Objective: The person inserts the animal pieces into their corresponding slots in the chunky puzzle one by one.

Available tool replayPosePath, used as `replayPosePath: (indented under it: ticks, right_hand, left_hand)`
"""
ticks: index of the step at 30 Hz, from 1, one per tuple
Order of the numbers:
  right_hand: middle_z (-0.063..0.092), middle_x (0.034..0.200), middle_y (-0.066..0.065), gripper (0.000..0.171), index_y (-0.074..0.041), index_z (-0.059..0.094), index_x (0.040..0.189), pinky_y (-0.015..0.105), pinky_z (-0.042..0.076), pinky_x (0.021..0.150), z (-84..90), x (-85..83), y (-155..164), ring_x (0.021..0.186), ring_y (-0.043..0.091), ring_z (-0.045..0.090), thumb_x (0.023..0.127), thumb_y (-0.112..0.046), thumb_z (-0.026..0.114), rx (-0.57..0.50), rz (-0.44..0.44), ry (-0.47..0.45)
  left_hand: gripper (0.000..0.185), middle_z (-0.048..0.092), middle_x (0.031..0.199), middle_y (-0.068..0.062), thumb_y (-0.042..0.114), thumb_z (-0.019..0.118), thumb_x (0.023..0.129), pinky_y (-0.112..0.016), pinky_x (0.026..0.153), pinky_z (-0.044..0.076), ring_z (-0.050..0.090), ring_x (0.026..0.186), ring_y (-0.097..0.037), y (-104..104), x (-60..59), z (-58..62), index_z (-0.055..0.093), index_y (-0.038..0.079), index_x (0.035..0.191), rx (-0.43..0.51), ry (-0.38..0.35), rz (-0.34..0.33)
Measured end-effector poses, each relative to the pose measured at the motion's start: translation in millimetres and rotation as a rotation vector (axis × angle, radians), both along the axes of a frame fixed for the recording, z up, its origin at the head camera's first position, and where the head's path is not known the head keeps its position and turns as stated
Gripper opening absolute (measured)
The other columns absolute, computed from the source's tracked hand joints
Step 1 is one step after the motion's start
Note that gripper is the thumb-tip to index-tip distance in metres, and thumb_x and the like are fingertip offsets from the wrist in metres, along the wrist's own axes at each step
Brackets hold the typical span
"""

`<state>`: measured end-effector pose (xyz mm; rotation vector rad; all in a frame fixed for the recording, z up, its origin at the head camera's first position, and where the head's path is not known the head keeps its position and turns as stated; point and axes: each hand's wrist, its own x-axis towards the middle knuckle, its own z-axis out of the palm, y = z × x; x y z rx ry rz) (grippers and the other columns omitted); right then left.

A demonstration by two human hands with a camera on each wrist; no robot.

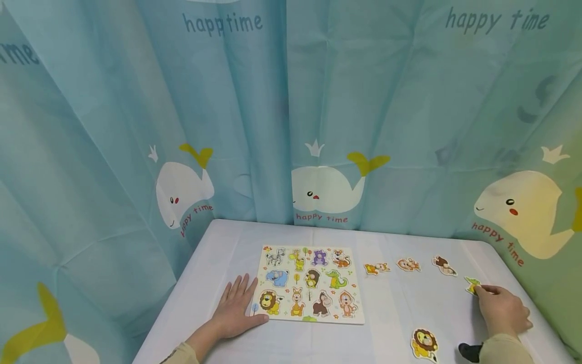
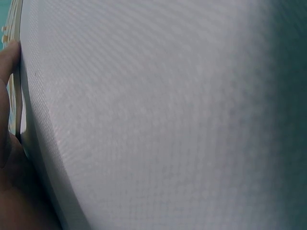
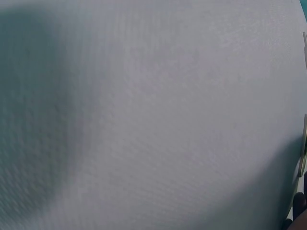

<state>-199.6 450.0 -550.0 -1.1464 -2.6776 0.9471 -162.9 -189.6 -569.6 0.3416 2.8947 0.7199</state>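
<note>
Right hand (image 1: pixel 502 309) fingers pinch crocodile piece (image 1: pixel 472 285) at near edge; thin, stiff, light, likely slides on cloth. Left hand (image 1: pixel 237 308) flat, fingers straight, steadying puzzle board (image 1: pixel 310 284).

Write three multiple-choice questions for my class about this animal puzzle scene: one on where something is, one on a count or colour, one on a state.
1. Where does the left hand lie?
A. on the curtain
B. flat on the table at the puzzle board's near left corner
C. on the lion piece

2. How many loose pieces lie in the row right of the puzzle board, not counting the one at the right hand?
A. three
B. one
C. six

3. What is the right hand doing?
A. lying flat, touching nothing
B. lifting the board
C. pinching a green and yellow piece

Answers: 1 B, its straight fingers rest on the table against the board's edge. 2 A, three pieces lie there in a row. 3 C, its fingertips close on the green and yellow piece.
</note>
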Motion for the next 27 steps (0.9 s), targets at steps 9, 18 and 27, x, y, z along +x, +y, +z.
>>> replayPosePath:
  ticks: [9,18,27]
  right_hand:
    - [0.048,0.129,0.037,0.045,0.006,0.058,0.126,0.068,0.029,0.097,-1.1,-2.5,1.3,0.117,0.057,0.036,0.104,-0.032,0.049,0.006,-0.005,-0.019]
    - [0.049,0.128,0.037,0.044,0.006,0.057,0.127,0.068,0.029,0.097,-4.6,0.8,2.7,0.117,0.058,0.037,0.104,-0.03,0.049,0.017,-0.018,-0.024]
    - [0.049,0.131,0.037,0.045,0.005,0.057,0.131,0.07,0.025,0.1,-2.5,0.8,-0.2,0.118,0.059,0.035,0.104,-0.03,0.051,0.005,-0.024,0.071]
  left_hand:
    - [0.108,0.014,0.169,-0.021,0.072,0.064,0.085,-0.06,0.123,0.0,0.005,0.155,-0.042,-0.9,-3.8,-1.6,0.028,0.004,0.161,-0.004,-0.011,-0.004]
    - [0.109,0.015,0.167,-0.025,0.072,0.065,0.085,-0.062,0.122,-0.002,0.006,0.154,-0.045,-1.9,-2.3,-4.9,0.029,0.001,0.16,0.039,-0.003,-0.018]
    - [0.11,0.014,0.169,-0.021,0.076,0.063,0.084,-0.06,0.123,-0.002,0.005,0.155,-0.042,-1.6,-4.0,-5.5,0.029,0.005,0.161,0.009,-0.022,0.003]
